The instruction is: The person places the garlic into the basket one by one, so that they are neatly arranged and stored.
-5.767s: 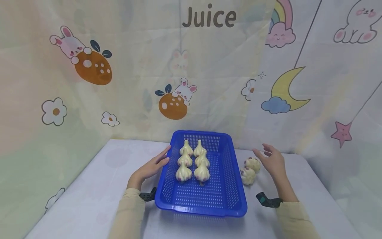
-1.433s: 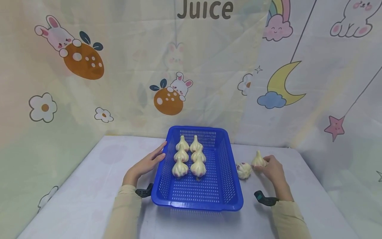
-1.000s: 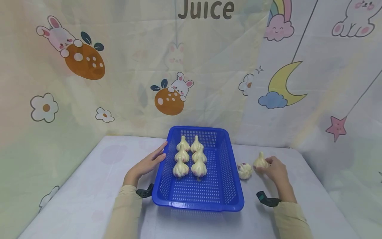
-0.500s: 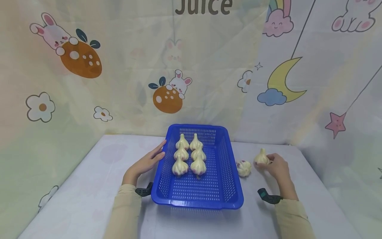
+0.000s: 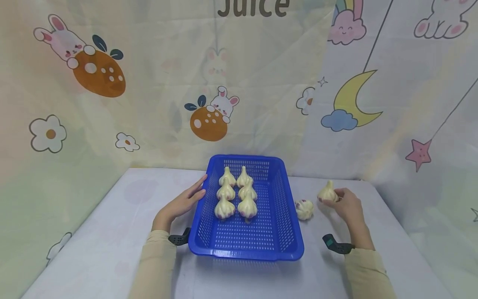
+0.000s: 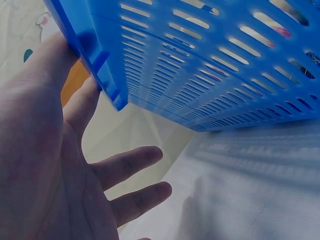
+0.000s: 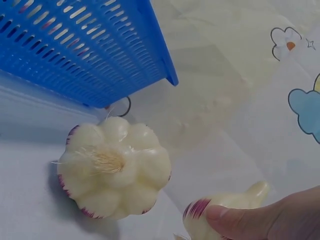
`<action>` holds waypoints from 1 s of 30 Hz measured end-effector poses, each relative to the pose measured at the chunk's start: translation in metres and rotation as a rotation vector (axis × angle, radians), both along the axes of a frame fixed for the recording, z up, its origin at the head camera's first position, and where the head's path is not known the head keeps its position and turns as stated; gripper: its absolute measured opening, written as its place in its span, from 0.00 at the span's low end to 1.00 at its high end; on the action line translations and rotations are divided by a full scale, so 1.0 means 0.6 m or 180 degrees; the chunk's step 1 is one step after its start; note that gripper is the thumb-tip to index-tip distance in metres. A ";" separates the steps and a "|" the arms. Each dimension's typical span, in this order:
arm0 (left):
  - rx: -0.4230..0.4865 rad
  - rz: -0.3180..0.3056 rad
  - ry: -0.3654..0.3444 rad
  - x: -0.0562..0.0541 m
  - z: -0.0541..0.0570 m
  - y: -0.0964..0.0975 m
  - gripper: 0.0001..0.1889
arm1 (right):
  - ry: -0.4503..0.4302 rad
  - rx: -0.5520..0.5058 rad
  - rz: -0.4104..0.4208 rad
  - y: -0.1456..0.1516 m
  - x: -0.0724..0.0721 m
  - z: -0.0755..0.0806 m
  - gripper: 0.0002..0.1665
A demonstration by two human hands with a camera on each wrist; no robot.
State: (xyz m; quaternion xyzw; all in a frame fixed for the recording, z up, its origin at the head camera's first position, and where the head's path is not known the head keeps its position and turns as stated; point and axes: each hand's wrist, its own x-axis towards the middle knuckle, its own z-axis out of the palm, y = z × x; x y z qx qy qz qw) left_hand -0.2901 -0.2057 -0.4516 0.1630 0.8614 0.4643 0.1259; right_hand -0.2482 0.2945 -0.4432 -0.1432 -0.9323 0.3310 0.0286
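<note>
A blue plastic basket [image 5: 246, 257] stands mid-table, with several garlic bulbs in two columns, necks up, in its left half; one is the front right bulb [image 5: 247, 208]. My left hand [image 5: 180, 207] rests against the basket's left rim with its fingers extended, two of them touching the rim in the left wrist view. To the right of the basket, my right hand [image 5: 348, 204] pinches a garlic bulb [image 5: 327, 192] between thumb and fingers, neck upward in the head view. Another garlic bulb [image 7: 115, 170] lies on its side beside the basket, root end toward the right wrist camera.
The table has a white cover [image 5: 112, 245]. Directly behind it hangs a pale curtain [image 5: 157, 104] printed with rabbits, flowers and a moon, which also closes off both sides. Dark wrist cameras [image 5: 337, 246] sit on both wrists.
Earlier my right hand hovered empty by two bulbs lying together. It now grips one, neck up, and has moved slightly farther back and right. My left hand stays at the rim.
</note>
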 end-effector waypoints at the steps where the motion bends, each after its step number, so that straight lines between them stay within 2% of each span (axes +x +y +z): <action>1: 0.0005 0.0009 -0.0008 0.000 0.000 0.000 0.31 | 0.0008 0.0002 -0.0009 -0.001 0.000 0.001 0.47; 10: 0.0062 -0.0025 -0.0036 0.004 0.007 0.003 0.31 | 0.0142 -0.0011 0.0035 -0.010 0.008 0.024 0.45; 17: 0.0039 -0.0056 -0.0107 0.034 0.055 0.014 0.31 | 0.0246 -0.0053 0.0089 -0.023 0.013 0.044 0.45; 20: 0.0004 -0.0061 -0.0097 0.040 0.065 0.016 0.31 | 0.0323 -0.0036 0.0110 -0.029 0.017 0.052 0.45; 24: 0.0027 -0.0061 -0.0102 0.034 0.055 0.013 0.32 | 0.0433 0.0025 0.0164 -0.036 0.021 0.063 0.44; 30: 0.0039 -0.0006 -0.0064 0.009 0.013 0.005 0.31 | 0.0511 0.0028 0.0190 -0.049 0.026 0.077 0.44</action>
